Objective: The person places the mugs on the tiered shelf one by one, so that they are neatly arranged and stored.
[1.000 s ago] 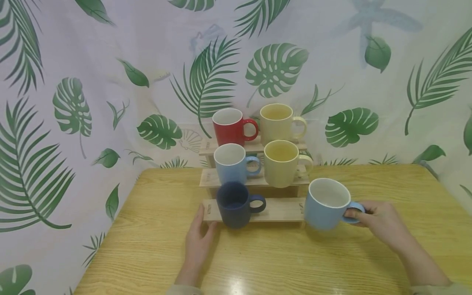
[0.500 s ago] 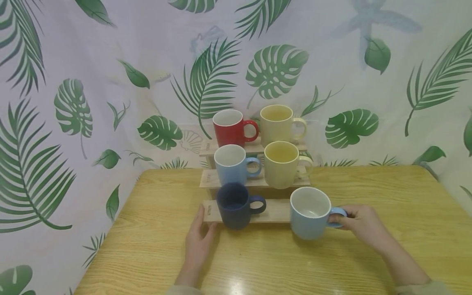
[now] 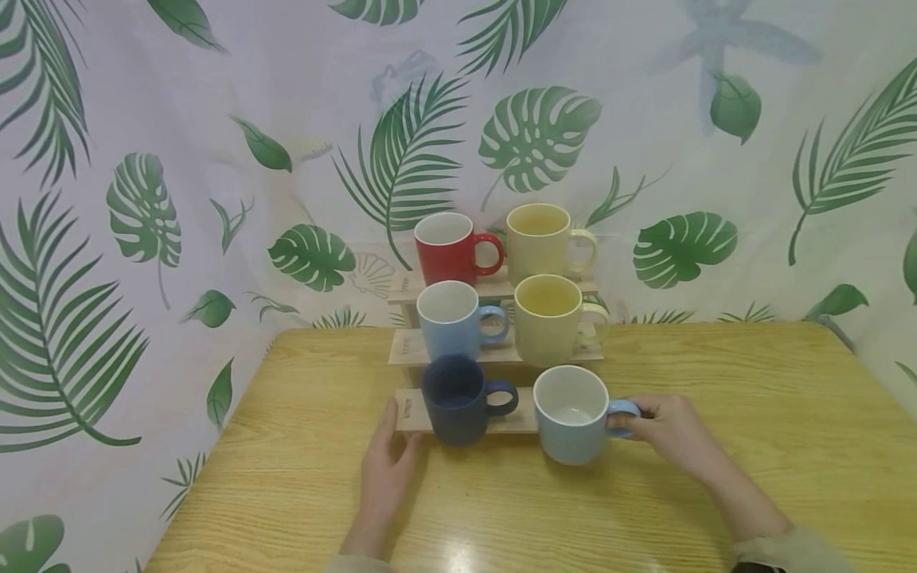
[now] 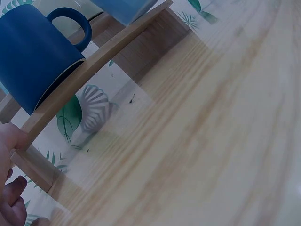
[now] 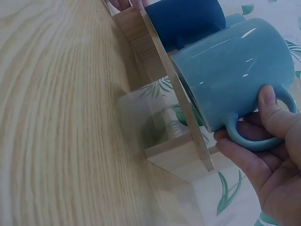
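A light blue mug (image 3: pixel 571 426) with a white inside is in my right hand (image 3: pixel 669 430), whose thumb and fingers pinch its handle (image 5: pixel 256 143). Its base is right over the right part of the lowest step of a wooden three-step rack (image 3: pixel 414 411). To its left on that step stands a dark blue mug (image 3: pixel 458 414), handle to the right. My left hand (image 3: pixel 387 469) holds the left end of the lowest step, thumb at the front edge; in the left wrist view only some of its fingers (image 4: pixel 14 190) show.
On the middle step stand another light blue mug (image 3: pixel 449 326) and a yellow mug (image 3: pixel 548 326). Higher up are a red mug (image 3: pixel 446 255) and a second yellow mug (image 3: pixel 537 247). A leaf-print cloth (image 3: pixel 215 159) hangs behind the wooden table (image 3: pixel 301 493).
My right hand has carried the light blue mug leftward, from beyond the rack's right end to over the lowest step. My left hand stays at the rack's left end.
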`<move>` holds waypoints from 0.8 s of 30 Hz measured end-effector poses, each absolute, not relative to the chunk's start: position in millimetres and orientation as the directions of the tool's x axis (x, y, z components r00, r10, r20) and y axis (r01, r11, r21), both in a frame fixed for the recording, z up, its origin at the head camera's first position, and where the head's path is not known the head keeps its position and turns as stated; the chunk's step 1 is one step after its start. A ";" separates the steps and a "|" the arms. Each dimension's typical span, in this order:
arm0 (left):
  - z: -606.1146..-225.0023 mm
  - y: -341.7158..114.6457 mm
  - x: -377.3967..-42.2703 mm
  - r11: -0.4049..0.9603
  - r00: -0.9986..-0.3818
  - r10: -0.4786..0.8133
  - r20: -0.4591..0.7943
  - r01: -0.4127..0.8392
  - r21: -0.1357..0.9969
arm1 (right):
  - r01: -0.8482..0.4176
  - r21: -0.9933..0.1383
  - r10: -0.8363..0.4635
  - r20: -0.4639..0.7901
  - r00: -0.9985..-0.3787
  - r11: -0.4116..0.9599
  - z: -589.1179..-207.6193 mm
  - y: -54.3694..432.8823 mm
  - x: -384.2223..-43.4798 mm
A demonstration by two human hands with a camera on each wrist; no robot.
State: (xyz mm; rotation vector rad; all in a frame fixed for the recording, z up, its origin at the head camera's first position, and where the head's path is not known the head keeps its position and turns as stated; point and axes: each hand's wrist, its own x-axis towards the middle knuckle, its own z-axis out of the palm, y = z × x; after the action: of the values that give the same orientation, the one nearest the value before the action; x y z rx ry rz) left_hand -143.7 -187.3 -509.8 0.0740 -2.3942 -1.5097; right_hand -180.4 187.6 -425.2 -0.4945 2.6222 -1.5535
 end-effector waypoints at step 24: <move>-507.9 -185.8 -142.6 0.443 -0.952 -0.222 0.211 0.094 0.891 | -0.235 -0.860 -0.256 0.126 -0.958 0.454 -434.1 171.7 -193.7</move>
State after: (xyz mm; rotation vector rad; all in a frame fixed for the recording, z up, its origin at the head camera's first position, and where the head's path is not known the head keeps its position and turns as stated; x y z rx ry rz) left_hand -142.6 -185.8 -507.9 0.1103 -2.4018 -1.5112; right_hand -193.7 171.7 -434.1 -0.4494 2.6599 -1.5674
